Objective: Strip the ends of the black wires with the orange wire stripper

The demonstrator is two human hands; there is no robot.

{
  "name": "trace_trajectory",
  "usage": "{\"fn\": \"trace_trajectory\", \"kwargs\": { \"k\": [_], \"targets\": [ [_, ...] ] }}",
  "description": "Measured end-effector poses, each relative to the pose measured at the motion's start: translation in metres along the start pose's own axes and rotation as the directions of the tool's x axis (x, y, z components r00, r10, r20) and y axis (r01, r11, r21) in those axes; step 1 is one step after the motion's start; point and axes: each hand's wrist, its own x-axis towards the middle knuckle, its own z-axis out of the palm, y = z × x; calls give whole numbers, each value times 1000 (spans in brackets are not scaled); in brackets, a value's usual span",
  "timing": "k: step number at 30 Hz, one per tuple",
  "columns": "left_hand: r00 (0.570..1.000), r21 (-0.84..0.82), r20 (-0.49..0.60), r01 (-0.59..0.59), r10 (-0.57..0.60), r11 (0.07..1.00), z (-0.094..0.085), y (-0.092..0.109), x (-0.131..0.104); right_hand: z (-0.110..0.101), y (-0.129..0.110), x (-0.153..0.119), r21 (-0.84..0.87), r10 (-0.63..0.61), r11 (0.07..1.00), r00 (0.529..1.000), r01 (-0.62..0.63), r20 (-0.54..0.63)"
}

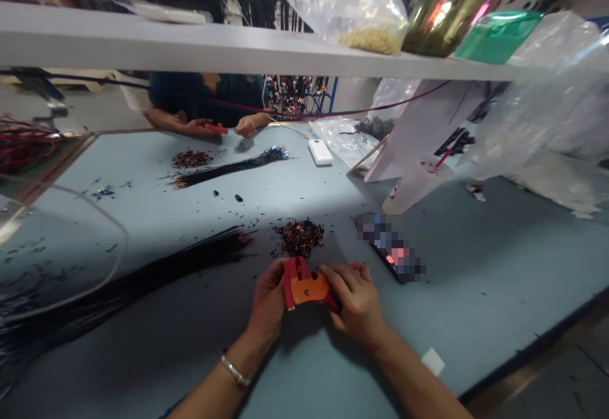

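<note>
A red and orange wire stripper is held low over the near middle of the table. My right hand is closed around its red handles at the right. At the tool's left end is my left hand, fingers closed against its red head; whether a wire is also pinched there is hidden. Just beyond the tool lies a pile of short black and copper-coloured cut bits. To the left, a long bundle of black wires stretches across the table, its stripped ends pointing toward the pile.
A phone lies right of the pile. Across the table, another person's hands hold a red tool, near a second wire bundle and scrap pile. A white power bank lies behind. A shelf spans overhead.
</note>
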Motion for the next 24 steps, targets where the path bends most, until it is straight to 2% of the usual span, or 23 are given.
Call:
{"fn": "trace_trajectory", "kwargs": {
  "k": [12, 24],
  "targets": [
    [1000, 19, -1, 7, -7, 1000, -1, 0, 1, -1, 1, 0, 15, -6, 1000, 1000, 6, 23],
    [993, -35, -53, 101, -103, 994, 1, 6, 2, -2, -3, 3, 22, -90, 996, 996, 90, -15]
  ]
}}
